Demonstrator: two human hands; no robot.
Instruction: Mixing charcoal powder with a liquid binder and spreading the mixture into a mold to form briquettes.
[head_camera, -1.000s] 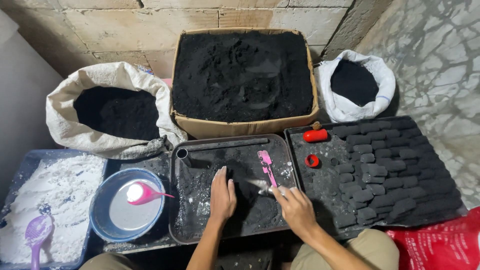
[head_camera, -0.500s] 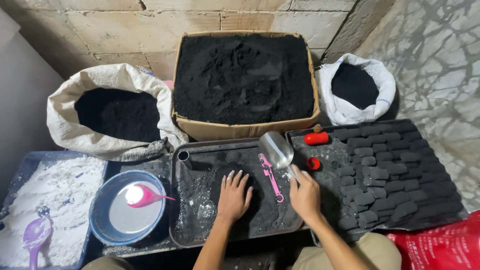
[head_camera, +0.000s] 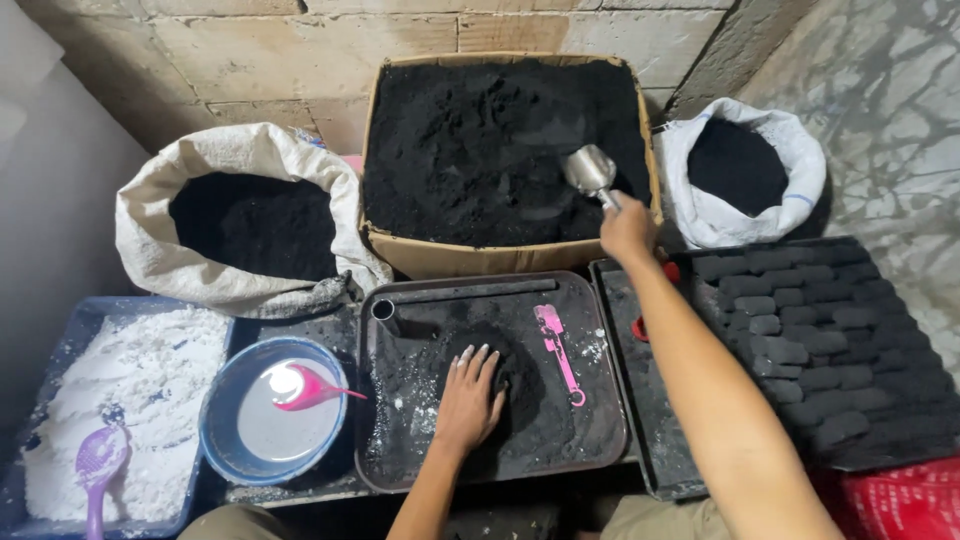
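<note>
My right hand (head_camera: 627, 230) reaches forward and grips the handle of a metal scoop (head_camera: 590, 172), whose bowl sits over the black powder in the cardboard box (head_camera: 500, 257). My left hand (head_camera: 470, 395) rests flat, fingers apart, on a small mound of black powder in the dark metal tray (head_camera: 602, 462) in front of me. A pink spatula (head_camera: 557, 350) lies on that tray to the right of my left hand. A short metal tube (head_camera: 384, 313) stands at the tray's far left corner.
A white sack of black powder (head_camera: 245, 225) stands at the left, a smaller one (head_camera: 740, 170) at the right. A tray of black briquettes (head_camera: 820, 340) lies right. A blue bowl (head_camera: 215, 440) holds white liquid and a pink spoon (head_camera: 300, 390); a tub of white powder (head_camera: 120, 400) holds a purple scoop (head_camera: 98, 465).
My right hand picked up the metal scoop from the tray and carried it forward to the cardboard box. My left hand stayed on the powder mound.
</note>
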